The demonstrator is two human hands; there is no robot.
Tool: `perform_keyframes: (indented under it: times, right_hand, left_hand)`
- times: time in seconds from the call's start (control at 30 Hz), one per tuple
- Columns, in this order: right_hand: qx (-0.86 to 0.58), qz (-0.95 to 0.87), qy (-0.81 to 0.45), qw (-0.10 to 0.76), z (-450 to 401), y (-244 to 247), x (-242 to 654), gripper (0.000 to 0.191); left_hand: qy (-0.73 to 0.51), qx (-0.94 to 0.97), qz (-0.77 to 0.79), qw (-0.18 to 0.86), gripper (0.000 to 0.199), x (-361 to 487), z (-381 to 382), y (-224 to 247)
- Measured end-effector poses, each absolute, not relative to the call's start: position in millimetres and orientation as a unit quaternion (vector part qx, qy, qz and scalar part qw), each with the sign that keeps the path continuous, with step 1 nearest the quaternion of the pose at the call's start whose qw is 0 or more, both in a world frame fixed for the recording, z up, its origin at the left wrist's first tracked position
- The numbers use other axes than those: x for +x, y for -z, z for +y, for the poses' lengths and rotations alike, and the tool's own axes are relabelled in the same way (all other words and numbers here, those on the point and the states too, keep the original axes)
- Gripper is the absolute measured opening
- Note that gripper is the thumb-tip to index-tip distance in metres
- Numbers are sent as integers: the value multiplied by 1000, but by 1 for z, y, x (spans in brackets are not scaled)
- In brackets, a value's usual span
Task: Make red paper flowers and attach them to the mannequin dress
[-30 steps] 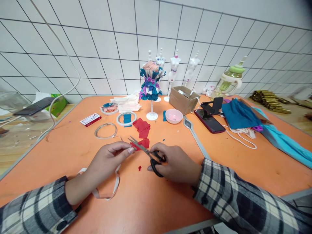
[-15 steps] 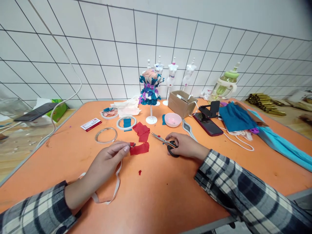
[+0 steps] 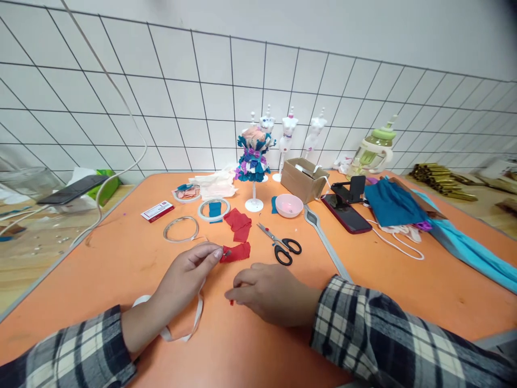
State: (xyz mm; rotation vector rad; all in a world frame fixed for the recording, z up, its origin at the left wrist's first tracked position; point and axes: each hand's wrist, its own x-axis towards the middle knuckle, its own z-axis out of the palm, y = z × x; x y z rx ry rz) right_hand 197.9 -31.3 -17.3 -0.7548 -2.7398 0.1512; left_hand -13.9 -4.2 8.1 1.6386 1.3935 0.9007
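Looks like craft workspace: orange table (image 3: 100, 280), scissors (image 3: 276, 239) and red fabric (image 3: 239, 224) on it, mini dress forms (image 3: 289, 127) toward table's back.

Black-handled scissors (image 3: 277, 241) lie on the counter (image 3: 388, 285) beyond the right hand (image 3: 270, 293), while the left hand (image 3: 183, 279) pinches a white ribbon (image 3: 198, 314) at a red strip (image 3: 239, 251).

Orange table (image 3: 242, 350) with scissors (image 3: 278, 241), red scraps (image 3: 241, 251), bowl (image 3: 289, 206)

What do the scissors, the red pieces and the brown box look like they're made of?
Scissors: grey, shiny blades suggest steel; smooth black handles, probably plastic. Red pieces: matte and creased with uneven edges, likely thin fabric, possibly paper. Brown box: dull, flat walls suggest cardboard.
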Motion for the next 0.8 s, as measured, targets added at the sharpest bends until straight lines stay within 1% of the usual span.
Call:
perform_keyframes:
  times: [0.13, 0.23, 0.27, 0.33, 0.37, 0.43, 0.5, 0.57, 0.63, 0.7, 0.73, 0.8]
  right_hand:
    - [-257, -957, -54, 125, -18, 19, 200, 21]
    - [-283, -942, -88, 156, -15, 13, 204, 21]
    - [-285, -939, -98, 169, -17, 11, 204, 23]
    - [-261, -944, -100, 177, -24, 11, 201, 34]
    - [-242, -950, -90, 172, -27, 12, 198, 34]
    - [-227, -961, -66, 141, -28, 16, 196, 21]
    - [-247, -959, -71, 122, -22, 19, 197, 16]
    - [-289, -940, -106, 146, -9, 18, 205, 16]
    - [-338, -907, -138, 212, 4, 14, 215, 16]
    - [-386, -866, -143, 285, 10, 9, 223, 17]
    - [-392, -856, -144, 304, 10, 6, 226, 17]
    - [-367, -867, -154, 300, 5, 4, 226, 18]
  left_hand:
    - [-366, 643, 554, 381, 40, -16, -3, -9]
    - [-370, 654, 550, 364, 40, -19, -1, -9]
    - [-371, 657, 548, 361, 40, -19, -1, -9]
    - [-372, 656, 547, 362, 40, -20, 1, -9]
    - [-371, 654, 548, 366, 40, -21, 1, -9]
    - [-368, 651, 548, 376, 41, -20, 1, -9]
    - [-360, 654, 544, 384, 40, -19, 1, -9]
    - [-357, 662, 534, 385, 38, -20, 0, -9]
    - [-355, 668, 530, 383, 38, -21, 0, -8]
    - [-356, 668, 533, 378, 38, -23, 1, -6]
    - [-356, 666, 536, 377, 38, -24, 2, -5]
    - [-359, 658, 542, 380, 38, -25, 4, -4]
